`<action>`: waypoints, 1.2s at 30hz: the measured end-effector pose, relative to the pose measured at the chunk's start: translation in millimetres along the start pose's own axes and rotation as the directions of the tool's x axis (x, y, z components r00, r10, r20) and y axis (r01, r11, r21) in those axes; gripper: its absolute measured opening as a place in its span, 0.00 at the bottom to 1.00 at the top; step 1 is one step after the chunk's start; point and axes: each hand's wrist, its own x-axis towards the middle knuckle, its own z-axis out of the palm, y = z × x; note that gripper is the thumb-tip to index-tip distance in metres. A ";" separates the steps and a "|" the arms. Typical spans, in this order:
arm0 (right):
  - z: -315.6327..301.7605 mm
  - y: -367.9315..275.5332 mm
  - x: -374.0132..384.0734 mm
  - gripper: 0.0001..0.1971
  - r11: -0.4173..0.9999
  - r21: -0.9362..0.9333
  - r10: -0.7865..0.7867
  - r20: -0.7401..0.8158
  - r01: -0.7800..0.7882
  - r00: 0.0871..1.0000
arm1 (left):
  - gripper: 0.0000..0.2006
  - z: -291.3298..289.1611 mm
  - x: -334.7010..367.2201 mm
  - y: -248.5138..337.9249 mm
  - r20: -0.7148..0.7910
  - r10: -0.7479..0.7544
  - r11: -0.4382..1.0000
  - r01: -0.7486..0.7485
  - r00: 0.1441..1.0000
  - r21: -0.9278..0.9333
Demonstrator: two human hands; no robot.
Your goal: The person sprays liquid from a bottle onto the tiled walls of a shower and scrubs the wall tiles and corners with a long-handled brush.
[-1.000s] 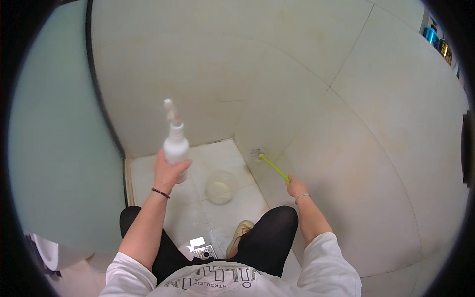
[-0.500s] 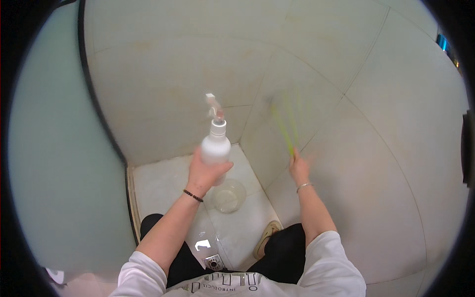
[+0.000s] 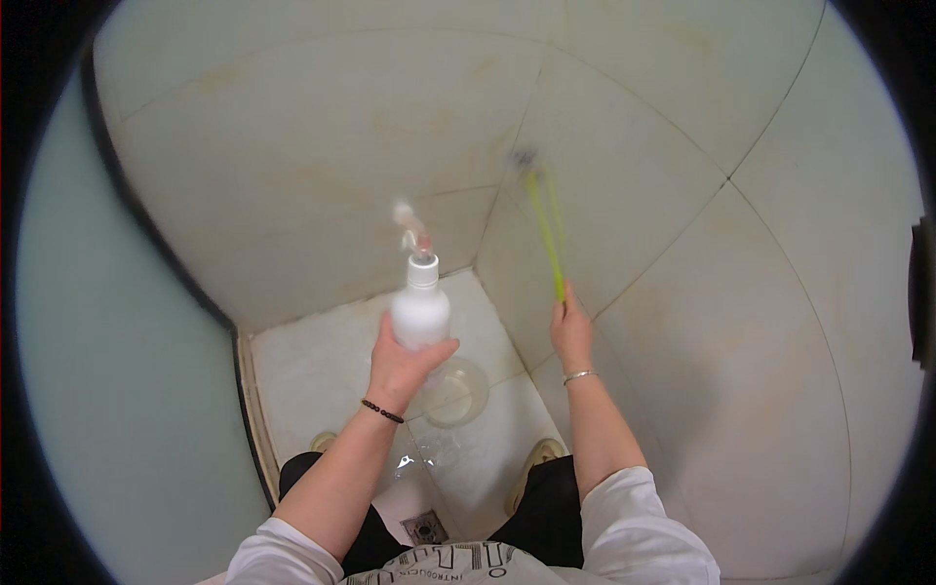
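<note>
So the step in hand looked like scrubbing down the shower walls, going by what was being held. The left hand point(image 3: 398, 370) was wrapped round the body of a white spray bottle point(image 3: 421, 317), thumb along one side, bottle upright above the floor point(image 3: 497, 331). Nothing was on the trigger, far as I could tell, since the grip sat low and the sprayer head point(image 3: 417, 234) was kinda smeared.

The right hand point(image 3: 573, 336) had its fingers closed on the lower end of a green brush point(image 3: 546, 237), which reached up to the tiled wall point(image 3: 634, 127) on the right, just beside the corner. The brush end was a blur, so I honestly couldn't say if it was touching the tile or just off it.

Below, a clear bowl point(image 3: 482, 390) sat on the floor beyond the drain point(image 3: 424, 528).

My take: the next move called for keeping the bristles flat on that wall and working along the corner, with the bottle held out of the way. If more spray was wanted, the left grip would've had to shift up to the trigger first.
</note>
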 end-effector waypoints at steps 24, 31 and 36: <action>54.7 26.6 35.5 0.23 0.267 0.702 0.451 0.515 -0.661 0.729 | 0.35 20.7 9.6 -7.6 0.017 0.004 1.000 -0.004 1.000 0.026; 28.8 -22.4 18.5 0.22 0.373 0.761 0.366 0.405 -0.531 0.838 | 0.35 22.9 8.8 -7.8 0.026 -0.019 1.000 0.019 0.999 -0.003; 32.2 -2.8 32.5 0.18 0.425 0.697 0.421 0.413 -0.578 0.808 | 0.35 34.7 5.9 -3.2 0.042 0.007 0.999 -0.006 0.999 -0.036</action>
